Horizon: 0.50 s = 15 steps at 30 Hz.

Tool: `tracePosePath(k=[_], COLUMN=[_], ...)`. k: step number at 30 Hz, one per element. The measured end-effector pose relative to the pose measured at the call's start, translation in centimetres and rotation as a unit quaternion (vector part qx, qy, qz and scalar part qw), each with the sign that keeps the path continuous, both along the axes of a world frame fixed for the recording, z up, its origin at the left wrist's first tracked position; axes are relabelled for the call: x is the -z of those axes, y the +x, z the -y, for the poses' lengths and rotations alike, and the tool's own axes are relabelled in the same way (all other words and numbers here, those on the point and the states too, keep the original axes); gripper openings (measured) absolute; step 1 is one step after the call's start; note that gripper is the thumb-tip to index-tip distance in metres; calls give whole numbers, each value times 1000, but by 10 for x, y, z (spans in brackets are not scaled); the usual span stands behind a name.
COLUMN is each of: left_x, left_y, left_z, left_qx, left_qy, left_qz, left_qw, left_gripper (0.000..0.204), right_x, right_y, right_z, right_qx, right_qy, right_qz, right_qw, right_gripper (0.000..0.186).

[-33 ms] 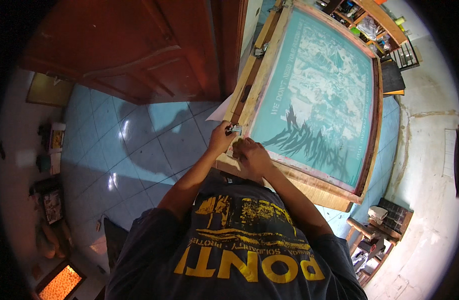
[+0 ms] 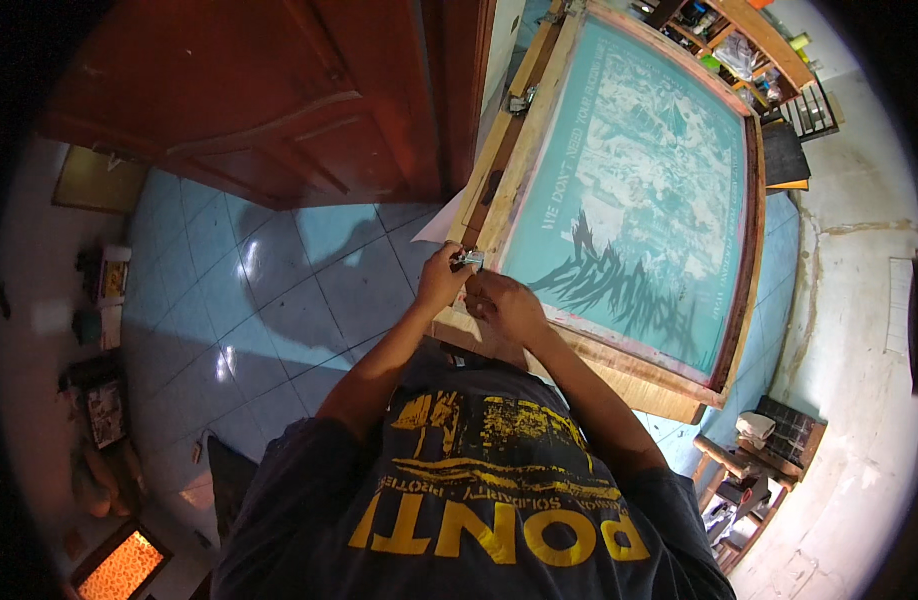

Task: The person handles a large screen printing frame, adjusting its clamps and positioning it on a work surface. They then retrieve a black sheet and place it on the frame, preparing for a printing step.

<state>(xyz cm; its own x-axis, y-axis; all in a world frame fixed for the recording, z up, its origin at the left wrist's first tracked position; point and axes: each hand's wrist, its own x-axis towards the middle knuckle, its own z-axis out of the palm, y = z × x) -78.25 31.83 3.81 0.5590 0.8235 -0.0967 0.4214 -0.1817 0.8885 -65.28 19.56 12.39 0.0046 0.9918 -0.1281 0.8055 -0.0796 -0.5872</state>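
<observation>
A silk-screen printing frame (image 2: pixel 539 180) with teal mesh and pale artwork lies on a wooden board ahead and to the right. At its near left corner sits a metal hinge clamp (image 2: pixel 469 259). The fingers of my left hand (image 2: pixel 441 282) close around this clamp from the left. Just to the right and nearer me, my right hand (image 2: pixel 511 308) has its fingers curled together at the frame's corner. Whatever the right fingertips pinch is hidden. A second hinge clamp (image 2: pixel 521 101) is fixed farther up the frame's left side.
A dark red wooden door (image 2: pixel 279 90) stands to the left, above a blue tiled floor (image 2: pixel 279 310). Shelves with assorted items (image 2: pixel 749 50) are at the far right. Nearer, a small wooden rack (image 2: pixel 754 470) stands by the right wall. A white sheet (image 2: pixel 441 220) sticks out beneath the board.
My right hand has shifted slightly right and turned, its fingers more tightly curled. My left hand stays on the clamp, and the screen frame has not moved.
</observation>
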Motion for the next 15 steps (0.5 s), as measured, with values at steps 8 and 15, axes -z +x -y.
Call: tracePosePath(k=[8,15], left_x=[2,-4], left_y=[5,5], left_z=[20,23], left_qx=[-77,-69], left_qy=[-13,62], left_qz=[30,38], left_qw=[997,995], left_gripper=[41,34], right_x=[3,-3], right_y=[2,-13], right_z=[-71,-86], right_qx=[-24,9], right_qy=[23,-124], right_qz=[179,186], right_qw=[983,975], right_gripper=[28,22])
